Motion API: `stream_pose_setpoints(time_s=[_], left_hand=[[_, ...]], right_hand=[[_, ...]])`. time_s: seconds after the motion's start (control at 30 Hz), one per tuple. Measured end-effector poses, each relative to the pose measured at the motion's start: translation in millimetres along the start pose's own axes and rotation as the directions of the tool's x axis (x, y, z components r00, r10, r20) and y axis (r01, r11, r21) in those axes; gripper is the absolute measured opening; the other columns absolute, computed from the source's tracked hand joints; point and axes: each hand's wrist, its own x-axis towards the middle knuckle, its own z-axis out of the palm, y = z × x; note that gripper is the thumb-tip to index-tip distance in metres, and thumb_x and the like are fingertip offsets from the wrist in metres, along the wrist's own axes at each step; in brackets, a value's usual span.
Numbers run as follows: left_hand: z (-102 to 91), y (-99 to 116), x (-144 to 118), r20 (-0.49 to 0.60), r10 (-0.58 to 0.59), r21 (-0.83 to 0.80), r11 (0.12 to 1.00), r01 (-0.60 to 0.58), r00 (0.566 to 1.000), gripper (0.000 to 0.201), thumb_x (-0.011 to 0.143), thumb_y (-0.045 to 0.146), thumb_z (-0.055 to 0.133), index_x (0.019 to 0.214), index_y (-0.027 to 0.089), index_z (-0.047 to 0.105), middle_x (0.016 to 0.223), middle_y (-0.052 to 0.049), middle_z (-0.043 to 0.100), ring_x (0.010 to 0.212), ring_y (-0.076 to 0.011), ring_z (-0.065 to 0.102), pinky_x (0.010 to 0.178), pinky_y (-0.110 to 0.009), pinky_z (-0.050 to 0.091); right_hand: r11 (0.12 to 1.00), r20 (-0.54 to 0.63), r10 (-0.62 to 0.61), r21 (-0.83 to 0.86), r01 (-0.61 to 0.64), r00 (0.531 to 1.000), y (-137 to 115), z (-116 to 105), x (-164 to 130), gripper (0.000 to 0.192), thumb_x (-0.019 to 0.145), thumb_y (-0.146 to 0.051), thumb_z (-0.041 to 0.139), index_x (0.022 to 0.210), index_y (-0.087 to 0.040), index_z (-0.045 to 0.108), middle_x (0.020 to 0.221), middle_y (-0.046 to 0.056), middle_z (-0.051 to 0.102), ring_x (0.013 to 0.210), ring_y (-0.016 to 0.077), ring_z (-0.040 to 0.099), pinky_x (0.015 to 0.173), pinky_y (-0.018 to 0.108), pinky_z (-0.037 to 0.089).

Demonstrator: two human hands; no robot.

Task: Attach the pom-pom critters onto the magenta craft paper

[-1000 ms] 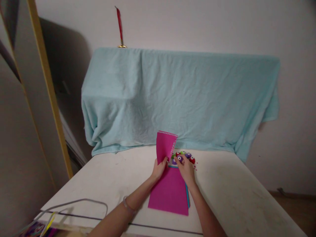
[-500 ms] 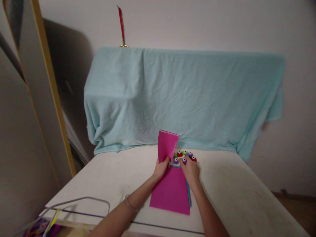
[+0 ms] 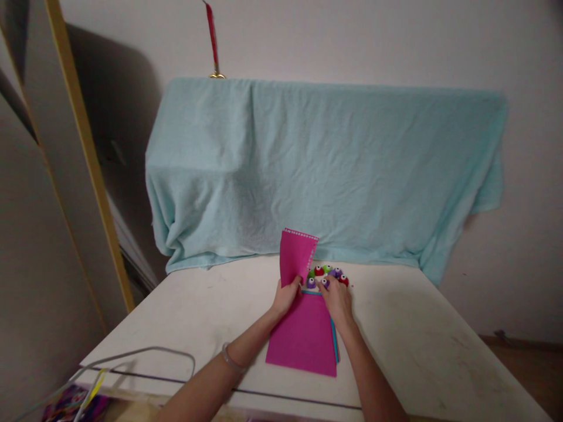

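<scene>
My left hand (image 3: 287, 296) is closed on the lower edge of an upright, bent pink paper sheet (image 3: 297, 255) with a pale dotted strip along its top and right edges. My right hand (image 3: 338, 300) has its thumb and finger around a small purple eyeball figure (image 3: 324, 283). Several similar figures in red, green and purple cluster behind it, such as a red figure (image 3: 319, 271); my fingers partly hide the group. Below both hands a flat pink sheet (image 3: 303, 337) lies on the table, with blue sheets (image 3: 335, 340) showing along its right side.
The white table (image 3: 211, 313) meets a pale blue towel (image 3: 329, 164) draped over something at the back. A grey bent wire frame (image 3: 153, 349) and a colourful package (image 3: 74, 404) are at the front left. A mirror-like panel with a yellow frame (image 3: 83, 135) stands left.
The view has shifted slightly, so everything sits a little higher and further left. Both hands keep nearly the same places, with the bent pink sheet still held in the left.
</scene>
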Motion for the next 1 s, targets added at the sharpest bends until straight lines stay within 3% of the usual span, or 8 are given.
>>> stream_pose_setpoints(time_s=[0.5,0.7,1.0], left_hand=[[1.5,-2,2,-0.008,-0.025,-0.018,1.0,0.025,1.0,0.044,0.094,0.031,0.046,0.054,0.019,0.058,0.052,-0.002,0.058,0.056,-0.016,0.057,0.069,-0.026,0.045],[0.9,-6,5,0.008,-0.001,0.026,1.0,0.001,1.0,0.043,0.096,0.033,0.044,0.057,0.02,0.058,0.052,-0.001,0.057,0.058,-0.0161,0.059,0.072,-0.026,0.047],[-1.9,5,-2,0.039,0.032,0.052,0.998,-0.034,0.999,0.037,0.093,0.032,0.048,0.059,0.02,0.058,0.054,-0.001,0.058,0.056,-0.015,0.055,0.068,-0.025,0.044]], right_hand=[[0.998,-0.022,-0.044,0.047,0.045,0.999,-12,-9,-6,0.034,0.093,-0.032,0.056,0.127,-0.027,0.062,0.086,0.005,0.077,0.082,0.0233,0.073,0.067,0.028,0.043],[0.991,-0.065,-0.053,0.117,0.061,0.996,-14,-12,-7,0.033,0.094,-0.034,0.054,0.124,-0.025,0.064,0.079,0.003,0.074,0.076,0.0209,0.07,0.063,0.026,0.039],[0.966,-0.101,-0.058,0.244,0.082,0.993,-14,-15,-6,0.031,0.094,-0.032,0.05,0.118,-0.022,0.067,0.066,0.001,0.068,0.065,0.0188,0.064,0.062,0.026,0.035]])
